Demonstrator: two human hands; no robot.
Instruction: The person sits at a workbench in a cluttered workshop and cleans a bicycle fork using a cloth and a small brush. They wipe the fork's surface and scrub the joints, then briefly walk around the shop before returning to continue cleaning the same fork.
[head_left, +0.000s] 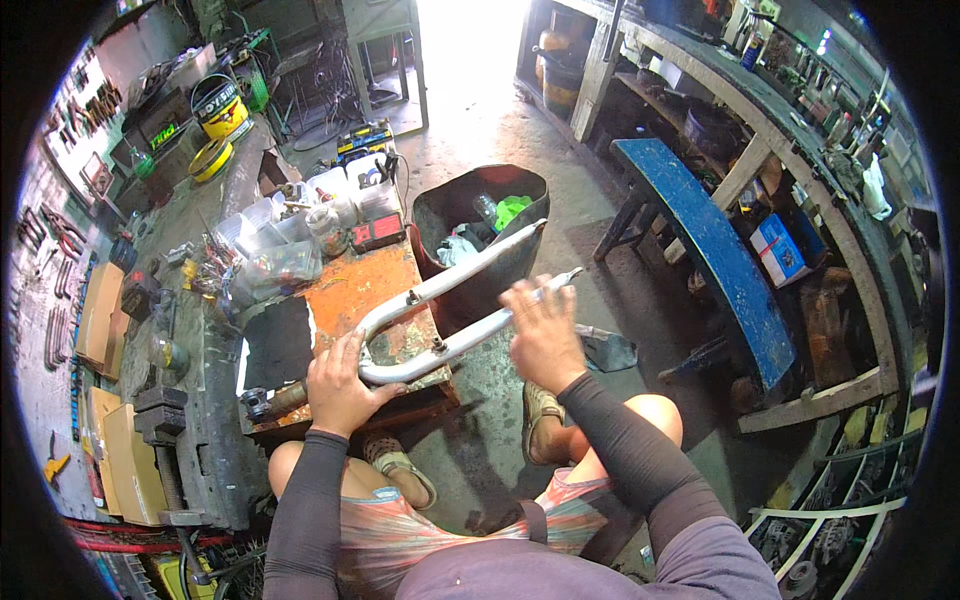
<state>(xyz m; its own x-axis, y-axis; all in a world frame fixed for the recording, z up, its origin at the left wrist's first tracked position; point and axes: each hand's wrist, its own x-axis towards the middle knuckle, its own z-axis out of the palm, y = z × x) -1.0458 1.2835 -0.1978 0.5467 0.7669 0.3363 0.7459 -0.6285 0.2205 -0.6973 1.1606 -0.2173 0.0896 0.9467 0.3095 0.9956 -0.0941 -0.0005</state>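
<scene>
White fork [455, 276]: crown at the near right end of the orange desk [350, 290], legs pointing right and far, far leg reaching over the bin. Left hand [340, 375]: grip closed on the crown end. Right hand [543, 328]: grip wrapped over the near leg just short of its tip; underside hidden.

Containers:
- Black bin [515, 265], open top, just beyond the desk: green bag [513, 211], clear bottle [484, 208], whitish plastic [457, 250]. Bottom not visible.
- Clear tub [285, 268], far left on the desk: small mixed-colour bits, too small to identify. More clear tubs behind it, contents unclear.
- Clear jar [327, 232] beside the tub, can't tell what's inside. Red box [376, 234] to its right.
- Yellow bucket [222, 108], far left, upright; contents can't be made out. Yellow roll [210, 160] just nearer.
- Cardboard box [135, 465], near left: inside not readable.
- Blue-and-white box [779, 248], right, on the shelf behind the blue board [700, 230].
</scene>
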